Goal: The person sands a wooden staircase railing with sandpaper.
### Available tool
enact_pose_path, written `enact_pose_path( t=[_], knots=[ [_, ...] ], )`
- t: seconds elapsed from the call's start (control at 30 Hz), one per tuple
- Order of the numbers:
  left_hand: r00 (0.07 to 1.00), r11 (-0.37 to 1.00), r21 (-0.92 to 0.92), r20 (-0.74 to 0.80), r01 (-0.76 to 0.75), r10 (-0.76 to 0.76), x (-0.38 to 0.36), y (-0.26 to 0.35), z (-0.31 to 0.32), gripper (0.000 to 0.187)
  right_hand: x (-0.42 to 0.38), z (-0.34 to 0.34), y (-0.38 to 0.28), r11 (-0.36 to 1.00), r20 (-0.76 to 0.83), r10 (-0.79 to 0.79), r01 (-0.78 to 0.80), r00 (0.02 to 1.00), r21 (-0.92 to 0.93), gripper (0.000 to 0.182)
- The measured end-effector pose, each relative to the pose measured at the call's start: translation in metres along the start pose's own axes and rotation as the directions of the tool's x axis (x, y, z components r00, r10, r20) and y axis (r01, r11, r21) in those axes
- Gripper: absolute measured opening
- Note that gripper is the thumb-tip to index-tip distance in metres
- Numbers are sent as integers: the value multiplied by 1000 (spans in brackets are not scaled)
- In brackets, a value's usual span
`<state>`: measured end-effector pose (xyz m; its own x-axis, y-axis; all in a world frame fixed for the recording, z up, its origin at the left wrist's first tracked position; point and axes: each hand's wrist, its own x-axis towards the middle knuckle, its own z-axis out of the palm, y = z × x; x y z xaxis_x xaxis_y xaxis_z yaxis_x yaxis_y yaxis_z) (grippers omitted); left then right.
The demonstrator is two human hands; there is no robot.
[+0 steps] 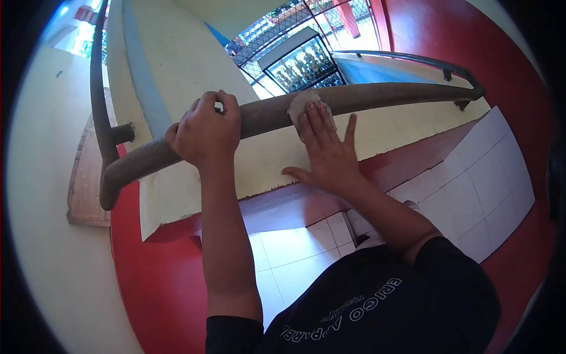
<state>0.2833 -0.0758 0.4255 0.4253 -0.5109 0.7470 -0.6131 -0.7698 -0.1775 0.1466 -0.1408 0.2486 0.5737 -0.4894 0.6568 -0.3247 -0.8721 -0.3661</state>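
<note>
A brown handrail [383, 93] crosses in front of me. Around its left part is my left hand [206, 130], closed with the fingers wrapped over the top. Further right, my right hand [324, 144] lies flat with fingers stretched, thumb and little finger spread apart. Under its middle fingertips a greyish-beige rag [302, 105] is pressed against the rail, draped over the top and front. Whether it is cloth or another soft sheet is hard to tell.
Below the rail runs a cream ledge [407, 131] with a red lower side. White floor tiles [471, 189] lie beneath. At left, the rail bends at a corner and a second rail [99, 76] leads away. A rack with a glass front [303, 62] stands behind, near a wire mesh.
</note>
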Motion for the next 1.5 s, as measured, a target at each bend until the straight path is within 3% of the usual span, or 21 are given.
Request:
enact_pose_path(
  t=[0.13,0.23,0.27,0.37,0.4,0.5,0.6,0.7,0.73,0.83,0.93,1.0,1.13,1.23,1.33,1.43,1.5],
  knots=[
    [1000,1000,6,-17,-5,5,0,1,-1,28,-3,-15,35,962,49,251,-244,967,-121,117],
    [1000,1000,11,21,8,-9,-1,3,-3,28,8,-5,13,976,-59,185,-176,981,130,116],
    [1000,1000,16,25,10,-11,0,3,-4,28,13,-13,-1,996,48,42,-45,998,71,114],
    [1000,1000,21,2,-4,4,-1,2,-1,27,11,-12,-5,996,31,-82,81,996,39,112],
    [1000,1000,22,-13,-13,13,-1,0,0,27,7,-13,9,998,44,-53,55,998,-33,107],
    [999,1000,28,-34,-13,14,-1,1,0,27,-9,-9,58,955,-10,281,-281,960,-99,106],
    [1000,999,40,-4,6,-6,-1,5,-4,27,-6,-8,47,962,-153,267,-253,951,105,107],
    [1000,1000,25,-11,-3,3,-1,3,-1,27,-1,-16,32,995,-17,75,-73,997,72,109],
    [1000,1000,14,-14,-10,10,-1,3,-1,27,0,-25,39,997,62,76,-77,995,19,99],
    [1000,1000,10,-22,-1,1,1,1,-2,28,-4,-13,77,956,-75,292,-293,953,4,82],
    [1000,1000,14,6,2,-2,0,3,-4,29,2,3,65,974,-192,221,-227,956,-9,68],
    [1000,1000,5,16,9,-10,0,4,-6,29,9,8,30,997,-170,-67,70,983,15,65],
    [1000,1000,-5,-13,-26,26,-1,0,-5,30,14,-1,26,949,-193,-313,298,930,-102,60],
    [1000,1000,-3,-22,-10,10,1,1,-5,30,8,-11,63,997,-212,33,-47,977,-62,52],
    [1000,1000,-10,15,5,-5,-2,3,-6,30,10,8,62,998,-273,-65,56,960,-42,49],
    [1000,1000,-28,11,0,0,-1,4,-8,29,22,-1,15,965,-197,-261,255,945,-54,48],
    [1000,1000,-26,16,-8,8,-1,3,-9,29,23,2,19,946,-203,-323,314,924,-78,48]
  ],
)
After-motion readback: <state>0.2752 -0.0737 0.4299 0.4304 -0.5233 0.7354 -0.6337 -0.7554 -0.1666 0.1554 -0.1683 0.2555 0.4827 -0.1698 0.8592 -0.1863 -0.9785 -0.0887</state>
